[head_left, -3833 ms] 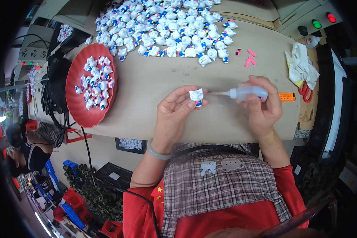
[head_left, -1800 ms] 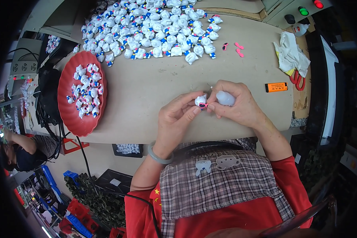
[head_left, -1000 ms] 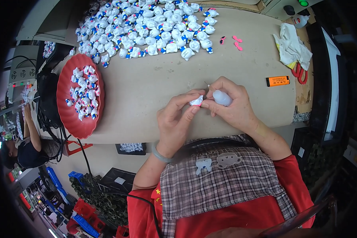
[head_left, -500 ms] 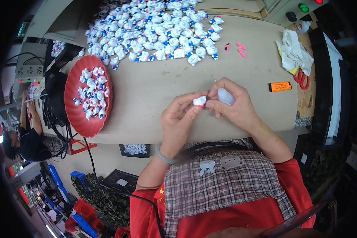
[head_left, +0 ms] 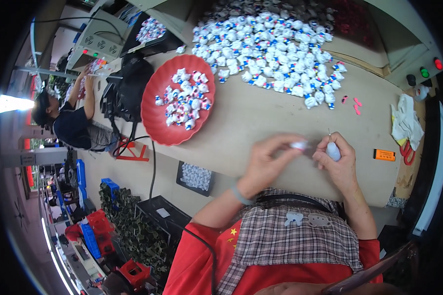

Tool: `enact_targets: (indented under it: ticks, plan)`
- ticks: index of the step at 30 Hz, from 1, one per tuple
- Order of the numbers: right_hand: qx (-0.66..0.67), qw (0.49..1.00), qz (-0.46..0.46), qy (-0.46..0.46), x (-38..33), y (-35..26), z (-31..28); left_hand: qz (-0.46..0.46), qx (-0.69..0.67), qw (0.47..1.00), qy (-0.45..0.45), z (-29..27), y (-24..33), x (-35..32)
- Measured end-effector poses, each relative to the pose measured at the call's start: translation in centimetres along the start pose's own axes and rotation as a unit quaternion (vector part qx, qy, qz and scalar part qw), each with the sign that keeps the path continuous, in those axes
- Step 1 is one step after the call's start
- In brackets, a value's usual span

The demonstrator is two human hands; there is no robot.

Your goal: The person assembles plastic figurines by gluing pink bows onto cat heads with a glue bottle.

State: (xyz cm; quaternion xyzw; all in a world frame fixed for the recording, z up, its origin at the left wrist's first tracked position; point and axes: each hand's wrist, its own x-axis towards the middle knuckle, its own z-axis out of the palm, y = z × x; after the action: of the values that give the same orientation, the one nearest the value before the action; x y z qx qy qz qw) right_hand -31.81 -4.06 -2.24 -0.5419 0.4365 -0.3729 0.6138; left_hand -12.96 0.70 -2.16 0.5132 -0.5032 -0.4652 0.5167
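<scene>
My left hand (head_left: 267, 161), smeared a little by motion, pinches a small white figurine (head_left: 299, 145) with a touch of pink. To its right, my right hand (head_left: 342, 166) is closed round a small translucent white squeeze bottle (head_left: 333, 152) whose thin needle tip points up and away from me. A gap separates the figurine from the bottle. Beyond my left hand, a red scalloped dish (head_left: 152, 123) holds several similar white, blue and pink figurines. A large heap of such figurines (head_left: 270, 56) covers the far part of the table (head_left: 241, 118).
Small pink pieces (head_left: 357, 110) lie right of the heap. Farther right are an orange lighter (head_left: 384, 155), red-handled scissors (head_left: 407, 153) and a crumpled white cloth (head_left: 406, 123). A black tray (head_left: 194, 179) of white pieces sits below the table edge. Another person (head_left: 74, 120) works at far left.
My left hand has drawn the figurine away from the bottle, toward the left. The whole view has swung left, bringing more of the dish side into sight. My right hand keeps the bottle.
</scene>
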Motion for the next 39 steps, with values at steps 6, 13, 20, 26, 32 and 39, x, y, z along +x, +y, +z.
enact_targets:
  ticks: [6, 13, 20, 26, 32, 39]
  plan:
    - [0.005, 1.0, 0.006, -0.011, 0.2, -0.6, -1.7, 0.206, 0.436, 0.837, 0.257, -11.2, 4.7, 2.6]
    - [0.018, 0.999, 0.023, -0.023, 0.4, -0.3, -2.1, 0.26, 0.479, 0.835, 0.076, -5.6, 2.7, 6.1]
    - [0.004, 0.999, 0.011, -0.034, 0.2, -0.2, -2.1, 0.31, 0.435, 0.845, -0.01, -1.0, -0.4, 10.6]
    - [0.002, 0.999, 0.012, -0.035, 0.1, -0.3, -2.2, 0.297, 0.5, 0.814, 0.001, -1.0, 0.3, 10.2]
    - [0.06, 0.998, -0.01, -0.03, 0.1, 0.1, -2.4, 0.125, 0.211, 0.969, 0.019, -1.2, 0.8, 6.0]
    - [0.111, 0.993, -0.025, -0.037, 0.2, -0.2, -2.7, -0.116, -0.308, 0.943, -0.036, -0.2, -0.5, 2.5]
